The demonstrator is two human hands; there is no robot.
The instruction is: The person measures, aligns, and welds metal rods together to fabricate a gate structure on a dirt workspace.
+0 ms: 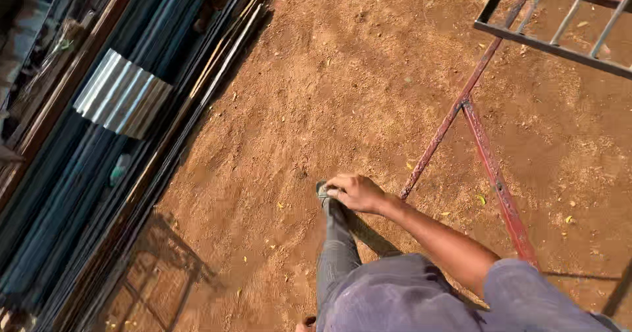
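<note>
Grey-trousered leg stretches ahead, and the right hand curls its fingers loosely over the shoe beneath them, seemingly adjusting it, with red angle iron lying beyond the knuckles; left hand unseen.

Rusty red-painted metal bars lie on rough, dry dirt. Beside the dirt, a shiny corrugated metal sheet tops dark steel lengths.
</note>
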